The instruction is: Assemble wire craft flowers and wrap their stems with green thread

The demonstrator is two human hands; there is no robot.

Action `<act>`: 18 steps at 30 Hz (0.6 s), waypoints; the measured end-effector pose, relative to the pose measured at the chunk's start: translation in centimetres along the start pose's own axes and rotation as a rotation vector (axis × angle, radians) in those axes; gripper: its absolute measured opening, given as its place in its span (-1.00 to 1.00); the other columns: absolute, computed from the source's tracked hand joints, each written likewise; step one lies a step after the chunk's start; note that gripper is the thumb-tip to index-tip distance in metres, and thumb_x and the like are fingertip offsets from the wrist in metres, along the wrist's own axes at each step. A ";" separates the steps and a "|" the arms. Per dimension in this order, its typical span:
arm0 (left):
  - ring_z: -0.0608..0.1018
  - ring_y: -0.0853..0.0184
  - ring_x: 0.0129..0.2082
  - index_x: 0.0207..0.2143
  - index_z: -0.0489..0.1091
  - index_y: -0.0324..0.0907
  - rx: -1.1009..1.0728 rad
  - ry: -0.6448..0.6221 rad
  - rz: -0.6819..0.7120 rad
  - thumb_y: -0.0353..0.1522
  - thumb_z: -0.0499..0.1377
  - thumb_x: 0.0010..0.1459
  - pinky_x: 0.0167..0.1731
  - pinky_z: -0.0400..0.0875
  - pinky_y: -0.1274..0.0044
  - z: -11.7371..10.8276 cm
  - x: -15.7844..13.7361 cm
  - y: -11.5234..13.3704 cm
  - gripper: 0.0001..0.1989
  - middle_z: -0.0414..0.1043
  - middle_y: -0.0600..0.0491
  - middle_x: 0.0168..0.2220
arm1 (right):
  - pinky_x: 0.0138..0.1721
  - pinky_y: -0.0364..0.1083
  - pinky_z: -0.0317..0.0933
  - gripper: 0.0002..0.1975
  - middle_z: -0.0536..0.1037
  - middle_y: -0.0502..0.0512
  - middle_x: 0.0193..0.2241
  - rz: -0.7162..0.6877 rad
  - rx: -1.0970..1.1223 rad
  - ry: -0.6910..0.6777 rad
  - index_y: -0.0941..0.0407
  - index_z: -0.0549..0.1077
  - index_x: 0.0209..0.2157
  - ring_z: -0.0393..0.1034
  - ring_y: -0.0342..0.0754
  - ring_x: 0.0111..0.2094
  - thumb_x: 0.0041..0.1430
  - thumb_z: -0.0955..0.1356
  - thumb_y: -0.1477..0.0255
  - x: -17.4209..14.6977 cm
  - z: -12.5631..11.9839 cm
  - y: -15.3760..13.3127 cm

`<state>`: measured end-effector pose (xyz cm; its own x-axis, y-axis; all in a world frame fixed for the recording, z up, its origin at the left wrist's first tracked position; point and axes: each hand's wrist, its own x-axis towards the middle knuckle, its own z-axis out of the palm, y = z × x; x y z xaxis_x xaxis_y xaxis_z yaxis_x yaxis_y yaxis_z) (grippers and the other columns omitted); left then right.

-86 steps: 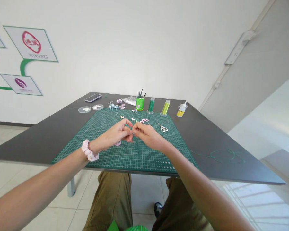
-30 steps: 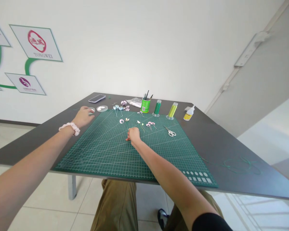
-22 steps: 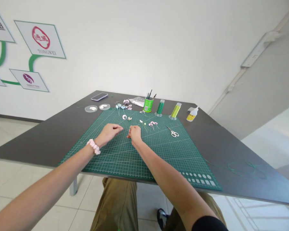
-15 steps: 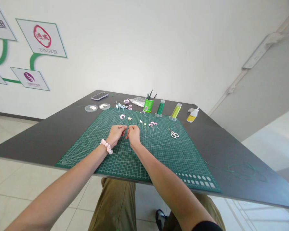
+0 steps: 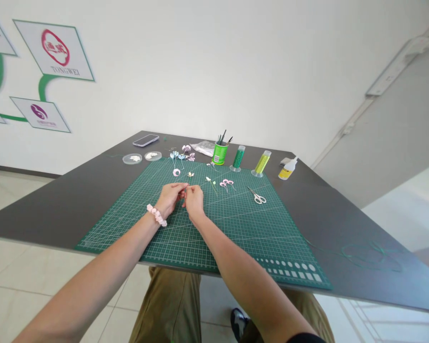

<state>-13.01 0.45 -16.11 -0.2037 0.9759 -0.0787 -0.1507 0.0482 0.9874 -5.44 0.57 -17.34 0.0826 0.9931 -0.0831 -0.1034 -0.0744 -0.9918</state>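
My left hand, with a pink scrunchie around the wrist, is closed in a pinch above the green cutting mat. Against its fingertips, my right hand is pinched too. Whatever lies between the fingers is too small to make out. Just beyond them shows a small cream flower; whether its stem reaches my fingers I cannot tell. A pink ring-shaped flower lies to the left. On the right are a white-budded stem and a pink flower sprig.
White-handled scissors lie right on the mat. Behind stand a green can of tools, a green thread spool, a yellow-green spool and a glue bottle. Blue flowers, shallow dishes and a phone sit back left.
My hands have shifted slightly left and are drawn closer together, with the fingertips now meeting. The view has turned a little; the things on the table stay in place.
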 end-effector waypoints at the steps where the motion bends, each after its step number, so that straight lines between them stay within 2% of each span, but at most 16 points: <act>1: 0.32 0.51 -0.65 -0.63 0.43 -0.27 0.026 0.003 0.008 -0.31 0.32 -0.21 -0.56 0.25 0.60 -0.1 0.1 0.0 -0.81 0.31 0.13 -0.67 | -0.82 -0.26 0.03 -0.78 0.27 -0.18 -0.69 0.004 -0.003 -0.004 0.10 0.24 -0.49 0.09 -0.26 -0.79 0.24 0.23 0.58 0.0 0.0 0.0; 6: 0.31 0.44 -0.62 -0.63 0.49 -0.23 0.242 0.050 0.058 -0.32 0.31 -0.22 -0.52 0.18 0.54 -1.1 1.4 0.4 -0.86 0.34 0.14 -0.68 | -0.81 -0.25 0.06 -0.80 0.26 -0.18 -0.69 0.047 -0.009 -0.013 0.11 0.28 -0.46 0.06 -0.26 -0.80 0.23 0.21 0.60 0.3 -0.5 -0.4; 10: 0.41 0.32 -0.49 -0.69 0.50 -0.16 0.441 0.091 0.099 -0.38 0.29 -0.24 -0.42 0.19 0.51 -2.1 2.9 0.8 -0.94 0.42 0.10 -0.67 | -0.81 -0.26 0.08 -0.81 0.23 -0.19 -0.67 0.073 -0.012 0.041 0.10 0.25 -0.42 0.05 -0.26 -0.79 0.21 0.18 0.63 1.1 -1.4 -0.7; 12: 0.42 0.30 -0.50 -0.72 0.50 -0.13 0.512 0.096 0.095 -0.40 0.28 -0.25 -0.40 0.19 0.49 -2.3 3.5 0.8 -0.93 0.42 0.10 -0.69 | -0.81 -0.26 0.09 -0.83 0.23 -0.19 -0.66 0.073 -0.020 0.055 0.10 0.25 -0.41 0.05 -0.26 -0.78 0.21 0.18 0.63 1.4 -1.8 -0.8; 15: 0.41 0.28 -0.53 -0.74 0.49 -0.12 0.567 0.100 0.080 -0.41 0.27 -0.25 -0.41 0.19 0.47 -2.1 3.9 0.6 -0.90 0.37 0.10 -0.75 | -0.80 -0.26 0.11 -0.85 0.25 -0.19 -0.65 0.052 -0.045 0.053 0.11 0.28 -0.39 0.06 -0.27 -0.78 0.20 0.20 0.62 1.5 -2.0 -0.6; 18: 0.46 0.26 -0.47 -0.72 0.51 -0.13 0.542 0.097 0.087 -0.41 0.27 -0.23 -0.35 0.24 0.47 -1.7 3.7 0.6 -0.91 0.45 0.07 -0.68 | -0.82 -0.27 0.08 -0.86 0.27 -0.18 -0.65 0.018 -0.094 0.035 0.12 0.32 -0.40 0.09 -0.27 -0.78 0.18 0.23 0.61 1.6 -2.1 -0.3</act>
<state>-15.47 3.77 -16.06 -0.2847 0.9584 0.0188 0.3843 0.0962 0.9182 -3.15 1.96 -17.35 0.1160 0.9879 -0.1026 -0.0114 -0.1019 -0.9947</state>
